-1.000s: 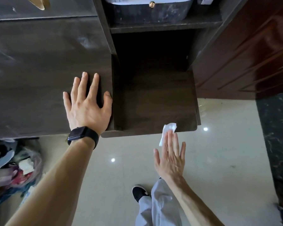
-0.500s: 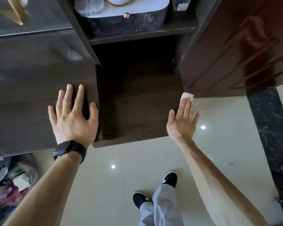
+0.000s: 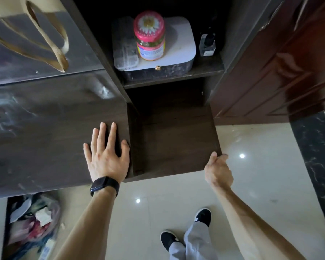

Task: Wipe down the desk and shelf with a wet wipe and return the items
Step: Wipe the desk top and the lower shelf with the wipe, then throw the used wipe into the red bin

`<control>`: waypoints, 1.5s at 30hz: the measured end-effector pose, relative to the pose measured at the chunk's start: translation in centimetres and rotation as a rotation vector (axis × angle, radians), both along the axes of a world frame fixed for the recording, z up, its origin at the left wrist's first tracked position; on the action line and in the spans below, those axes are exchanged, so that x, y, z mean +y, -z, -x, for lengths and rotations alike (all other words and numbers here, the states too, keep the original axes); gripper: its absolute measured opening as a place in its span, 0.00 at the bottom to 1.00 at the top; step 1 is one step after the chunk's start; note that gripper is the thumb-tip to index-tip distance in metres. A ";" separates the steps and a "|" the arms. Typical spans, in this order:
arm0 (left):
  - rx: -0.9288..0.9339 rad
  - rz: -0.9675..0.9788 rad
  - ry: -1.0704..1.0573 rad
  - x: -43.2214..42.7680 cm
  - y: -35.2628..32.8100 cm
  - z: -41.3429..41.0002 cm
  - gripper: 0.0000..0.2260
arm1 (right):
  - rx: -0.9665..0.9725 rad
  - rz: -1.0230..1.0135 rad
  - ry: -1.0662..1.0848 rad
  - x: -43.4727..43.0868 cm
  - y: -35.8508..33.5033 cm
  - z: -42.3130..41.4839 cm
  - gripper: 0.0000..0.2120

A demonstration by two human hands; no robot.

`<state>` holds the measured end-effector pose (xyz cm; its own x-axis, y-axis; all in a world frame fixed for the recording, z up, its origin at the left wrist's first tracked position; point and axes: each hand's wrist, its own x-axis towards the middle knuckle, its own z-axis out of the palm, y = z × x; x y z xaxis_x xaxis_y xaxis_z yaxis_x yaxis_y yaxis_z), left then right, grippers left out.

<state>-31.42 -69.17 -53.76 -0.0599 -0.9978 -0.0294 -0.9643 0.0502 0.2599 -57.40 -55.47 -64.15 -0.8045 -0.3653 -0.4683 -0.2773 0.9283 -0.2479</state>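
My left hand (image 3: 106,156) lies flat with spread fingers on the dark wooden desk (image 3: 45,137), close to its right edge. A black watch sits on that wrist. My right hand (image 3: 218,169) is curled round the front right corner of the low dark shelf (image 3: 176,143), thumb on top of the board. The wet wipe is hidden inside that hand. On the shelf above stand a pink-lidded jar (image 3: 149,36) on a white-topped box (image 3: 178,47) and a small dark bottle (image 3: 206,44).
Beige bag straps (image 3: 45,40) hang over the desk's back left. A reddish wooden door (image 3: 270,72) stands right of the shelf. A bag of clutter (image 3: 32,222) sits on the floor under the desk. My black shoes (image 3: 201,216) stand on the pale tiles.
My right hand slid from the shelf's right edge back to its front right corner and curled round it, hiding the wipe. The view tilted up, showing the upper shelf. My left hand stayed put.
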 end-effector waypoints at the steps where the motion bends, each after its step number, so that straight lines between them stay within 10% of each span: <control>1: 0.000 -0.003 -0.001 0.1 0.0 0.0 0.25 | -0.033 0.000 0.023 0.1 -0.2 0.1 0.24; 19: -0.118 -0.225 0.233 3.5 -5.7 1.0 0.24 | -0.273 0.289 -0.117 13.5 -20.8 -2.4 0.25; 31: 0.046 -0.251 1.058 29.1 -19.7 15.7 0.26 | -0.094 0.790 0.376 36.8 -31.2 -1.3 0.06; 45: -0.176 -0.248 1.781 68.9 -18.7 34.7 0.29 | 0.057 0.355 0.862 77.1 -27.6 1.7 0.18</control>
<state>-66.15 -0.31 -35.02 -0.9195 0.2803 -0.2757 0.1821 0.9251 0.3331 -59.10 21.66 -36.54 -0.8828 0.2542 -0.3951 0.4515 0.6916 -0.5638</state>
